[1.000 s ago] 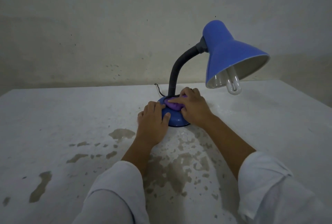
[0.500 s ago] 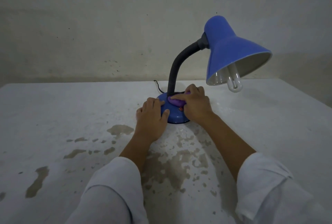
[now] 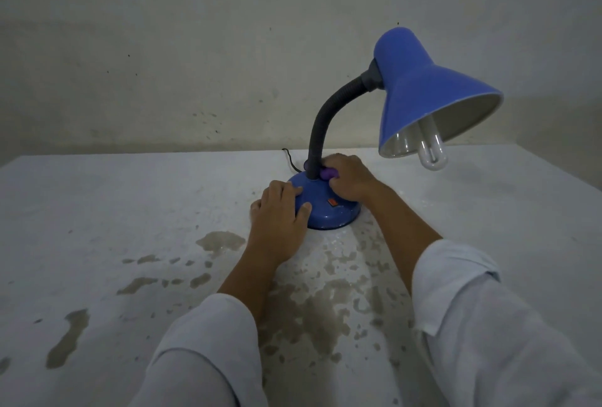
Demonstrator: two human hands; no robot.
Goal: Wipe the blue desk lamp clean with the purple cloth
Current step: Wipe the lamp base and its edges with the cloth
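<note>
Right hand (image 3: 351, 181), clutching the cloth (image 3: 329, 173), is sliding back to the lamp neck (image 3: 317, 126) (base (image 3: 325, 217) front now uncovered); flat left hand (image 3: 280, 216) is bracing.

There is one lamp (image 3: 420, 80) on one table (image 3: 97, 211), with one bulb (image 3: 431, 152), one red switch (image 3: 332, 202) and one dark cord (image 3: 290, 158). One cloth (image 3: 329, 173) is in view. Two hands show, the left hand (image 3: 280, 214) and the right hand (image 3: 350, 180), along with two white sleeves, the left sleeve (image 3: 202, 351) and the right sleeve (image 3: 482, 325).
</note>
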